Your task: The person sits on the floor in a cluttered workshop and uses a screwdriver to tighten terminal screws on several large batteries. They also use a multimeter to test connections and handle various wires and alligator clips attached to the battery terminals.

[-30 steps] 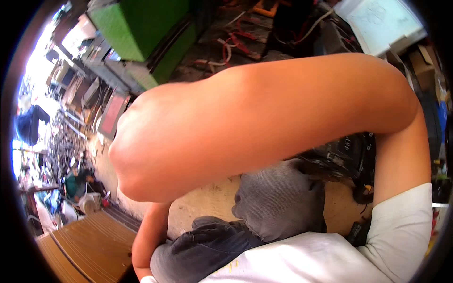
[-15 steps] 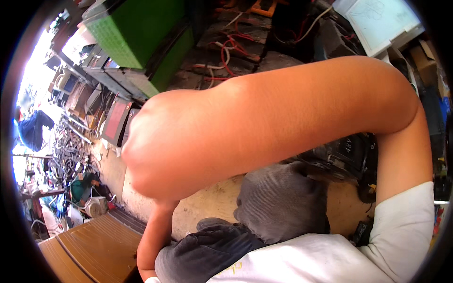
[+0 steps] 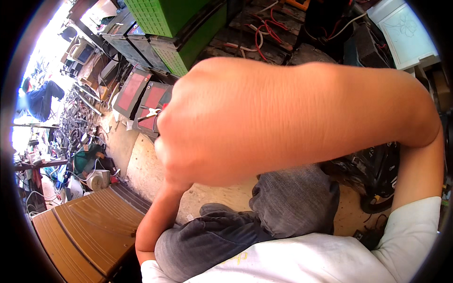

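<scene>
My right arm bends across the middle, and my right hand is closed with its back turned up, its fingers mostly hidden under it. Just past the knuckles shows a small silver metal piece with a bit of red; I cannot tell whether the hand holds it. My left forearm rises from the lower left, and its wrist meets the underside of my right hand. That right hand hides my left hand. Behind the knuckles lie two folded panels with red faces and grey borders.
Green crates stand stacked at the back. A brown ridged box is at lower left. Tangled cables cover the far left floor. Red and white wires lie at the back. Black equipment sits by my right knee.
The view has swung, so surroundings sit farther right in the picture. Both arms have shifted right with it, and the silver piece and more of the second red panel now show beside my right hand.
</scene>
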A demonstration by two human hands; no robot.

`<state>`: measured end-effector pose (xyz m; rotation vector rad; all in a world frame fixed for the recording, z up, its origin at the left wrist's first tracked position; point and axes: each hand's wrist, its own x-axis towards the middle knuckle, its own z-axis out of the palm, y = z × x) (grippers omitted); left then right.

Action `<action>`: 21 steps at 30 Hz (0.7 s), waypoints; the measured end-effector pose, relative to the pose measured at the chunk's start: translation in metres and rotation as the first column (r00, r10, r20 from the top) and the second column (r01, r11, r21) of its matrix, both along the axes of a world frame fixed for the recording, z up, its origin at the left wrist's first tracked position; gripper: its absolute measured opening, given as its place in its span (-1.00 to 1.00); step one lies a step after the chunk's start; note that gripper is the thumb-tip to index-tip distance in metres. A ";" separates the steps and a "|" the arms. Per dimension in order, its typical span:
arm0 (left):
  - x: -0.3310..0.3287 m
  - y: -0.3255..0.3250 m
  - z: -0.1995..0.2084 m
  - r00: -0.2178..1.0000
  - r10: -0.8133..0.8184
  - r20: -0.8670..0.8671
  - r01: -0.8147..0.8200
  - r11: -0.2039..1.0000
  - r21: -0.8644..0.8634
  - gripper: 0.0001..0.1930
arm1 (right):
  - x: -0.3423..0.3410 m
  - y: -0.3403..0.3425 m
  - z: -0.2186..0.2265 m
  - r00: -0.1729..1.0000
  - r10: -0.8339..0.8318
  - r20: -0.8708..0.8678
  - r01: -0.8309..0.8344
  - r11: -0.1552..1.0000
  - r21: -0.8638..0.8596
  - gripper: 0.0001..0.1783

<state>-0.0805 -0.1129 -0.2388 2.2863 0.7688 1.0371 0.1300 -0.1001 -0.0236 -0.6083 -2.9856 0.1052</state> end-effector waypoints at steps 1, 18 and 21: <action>0.001 0.001 0.000 1.000 -0.006 0.009 0.006 1.000 -0.003 -0.80 | 0.000 -0.001 -0.001 1.000 -0.001 -0.018 0.002 1.000 0.010 -0.88; -0.019 0.036 0.086 0.987 0.159 -0.026 -0.158 0.987 0.005 -0.64 | 0.003 -0.010 -0.006 0.997 -0.027 0.077 0.040 0.985 -0.169 -0.84; -0.022 0.051 0.085 0.961 0.080 -0.264 -0.048 0.991 0.125 -0.50 | 0.005 -0.012 -0.006 0.988 -0.136 -0.067 0.114 0.959 -0.259 -0.81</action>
